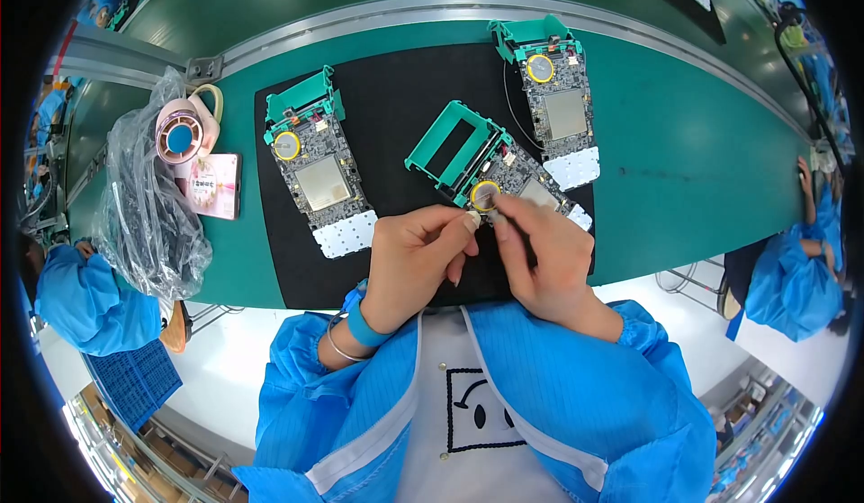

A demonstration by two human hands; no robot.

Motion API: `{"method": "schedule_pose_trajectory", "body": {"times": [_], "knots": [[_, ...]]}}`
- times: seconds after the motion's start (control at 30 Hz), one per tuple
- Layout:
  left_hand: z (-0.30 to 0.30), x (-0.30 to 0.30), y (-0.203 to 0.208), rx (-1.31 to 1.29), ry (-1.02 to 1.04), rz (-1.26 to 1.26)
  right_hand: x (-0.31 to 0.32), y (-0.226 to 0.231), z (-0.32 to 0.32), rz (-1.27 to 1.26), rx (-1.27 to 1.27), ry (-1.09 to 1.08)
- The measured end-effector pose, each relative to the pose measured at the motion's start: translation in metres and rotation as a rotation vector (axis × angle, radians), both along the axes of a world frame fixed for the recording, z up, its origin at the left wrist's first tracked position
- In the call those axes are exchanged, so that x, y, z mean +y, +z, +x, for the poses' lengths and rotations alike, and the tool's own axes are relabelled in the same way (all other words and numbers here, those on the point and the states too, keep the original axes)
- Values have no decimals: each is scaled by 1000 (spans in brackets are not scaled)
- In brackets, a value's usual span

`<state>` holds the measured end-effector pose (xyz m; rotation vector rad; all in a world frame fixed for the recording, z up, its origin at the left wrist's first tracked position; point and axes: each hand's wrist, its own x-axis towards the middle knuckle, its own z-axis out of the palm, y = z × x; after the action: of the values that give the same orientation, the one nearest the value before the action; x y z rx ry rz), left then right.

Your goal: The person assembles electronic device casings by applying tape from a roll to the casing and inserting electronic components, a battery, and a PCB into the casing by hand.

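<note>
Both my hands meet at the near edge of a circuit board [510,172], which lies tilted with a green plastic frame [447,126] at its upper left end. A round coin cell in a yellow ring [484,196] sits on the board just beyond my fingertips. My left hand [416,255] is closed in a pinch by the board's lower corner; what it grips is too small to name. Beside it my right hand [545,255] has thumb and forefinger drawn together under the coin cell, slightly blurred, partly covering the board. Anything between those fingers is hidden.
Similar boards with green frames lie left [322,175] and upper right [560,107] on a black mat [387,80]. On the green table [666,197], a clear plastic bag [148,206], a pink tape dispenser [205,116] and a pink box [216,186] stand left. Co-workers' blue sleeves show at both sides.
</note>
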<state>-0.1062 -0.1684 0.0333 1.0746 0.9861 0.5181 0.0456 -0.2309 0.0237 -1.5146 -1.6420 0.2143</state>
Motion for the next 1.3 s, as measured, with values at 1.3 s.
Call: {"method": "schedule_pose_trajectory", "body": {"times": [1.3], "knots": [[0, -1, 1, 61, -23, 30, -8, 7, 16, -103, -36, 49]]}}
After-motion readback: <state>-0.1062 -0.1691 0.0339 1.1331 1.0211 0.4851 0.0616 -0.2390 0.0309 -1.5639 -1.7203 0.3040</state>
